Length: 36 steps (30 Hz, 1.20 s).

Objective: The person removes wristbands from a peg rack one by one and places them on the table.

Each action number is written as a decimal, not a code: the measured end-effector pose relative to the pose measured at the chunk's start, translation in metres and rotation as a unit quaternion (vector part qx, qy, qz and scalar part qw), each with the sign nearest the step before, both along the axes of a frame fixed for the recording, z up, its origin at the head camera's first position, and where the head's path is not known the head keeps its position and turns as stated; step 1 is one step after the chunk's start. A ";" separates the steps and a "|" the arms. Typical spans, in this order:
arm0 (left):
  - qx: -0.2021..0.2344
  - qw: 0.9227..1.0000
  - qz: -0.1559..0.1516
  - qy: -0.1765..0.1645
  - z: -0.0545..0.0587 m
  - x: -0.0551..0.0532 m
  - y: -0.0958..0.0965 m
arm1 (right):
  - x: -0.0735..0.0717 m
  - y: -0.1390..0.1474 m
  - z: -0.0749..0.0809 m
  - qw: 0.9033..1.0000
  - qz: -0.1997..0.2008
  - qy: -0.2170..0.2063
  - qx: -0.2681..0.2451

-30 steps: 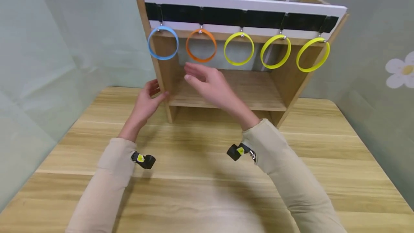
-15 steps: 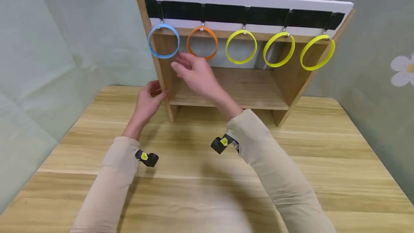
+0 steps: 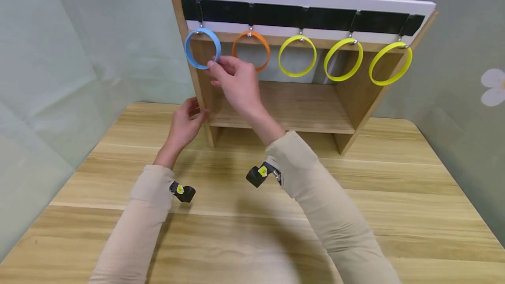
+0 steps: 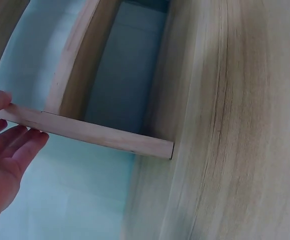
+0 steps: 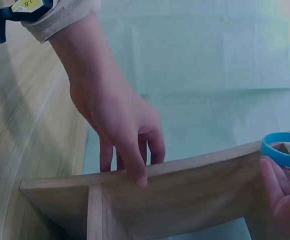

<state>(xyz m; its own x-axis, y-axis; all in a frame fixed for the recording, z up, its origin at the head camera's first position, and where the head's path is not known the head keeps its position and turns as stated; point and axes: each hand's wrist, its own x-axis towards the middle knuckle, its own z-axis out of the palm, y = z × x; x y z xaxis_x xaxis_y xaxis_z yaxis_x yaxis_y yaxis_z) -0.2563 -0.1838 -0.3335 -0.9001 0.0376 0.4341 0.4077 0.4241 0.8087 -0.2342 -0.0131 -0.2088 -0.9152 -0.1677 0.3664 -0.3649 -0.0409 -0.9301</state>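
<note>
My right hand [image 3: 238,83] pinches the lower right edge of a blue wristband [image 3: 216,42], which hangs from the leftmost hook. Behind the fingers, an orange wristband [image 3: 268,51] is partly covered. My left hand [image 3: 183,122] holds the left side panel of a wooden shelf [image 3: 282,100]. In the left wrist view, the thumb of that left hand [image 4: 2,160] is on one face of the panel [image 4: 110,137] and the fingers lie on the other. The right wrist view shows the blue wristband [image 5: 277,157] between the right hand's thumb and fingers [image 5: 271,182].
Three yellow wristbands [image 3: 280,60] hang in a row from hooks further right. The hooks sit on a white board with a black strip [image 3: 276,14] across the shelf's top front. The shelf stands at the back of a wood-grain table [image 3: 221,240], before pale cloth walls [image 3: 98,38].
My right hand has moved left and slightly up, from below the orange wristband to the blue one, and its thumb and fingers have closed on the edge. My left hand stays on the panel.
</note>
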 end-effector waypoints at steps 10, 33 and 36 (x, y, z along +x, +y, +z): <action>-0.011 1.000 0.001 -0.017 -0.001 0.000 -0.002 | 0.004 0.000 0.007 0.998 -0.007 0.027 -0.052; 0.073 0.997 0.031 0.010 -0.016 0.001 0.007 | 0.038 0.059 -0.001 0.995 0.005 0.095 -0.042; 0.084 0.996 0.040 0.010 -0.018 0.000 0.009 | 0.042 0.073 -0.010 0.994 -0.003 0.102 -0.037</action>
<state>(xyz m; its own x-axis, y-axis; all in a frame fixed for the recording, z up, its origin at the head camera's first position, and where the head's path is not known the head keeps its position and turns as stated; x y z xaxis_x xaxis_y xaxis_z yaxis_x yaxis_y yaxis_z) -0.2565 -0.1745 -0.3512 -0.8880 -0.1085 0.4469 0.3956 0.3155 0.8626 -0.1920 0.0597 -0.2183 -0.8217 -0.1284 0.5553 -0.5459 -0.1031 -0.8315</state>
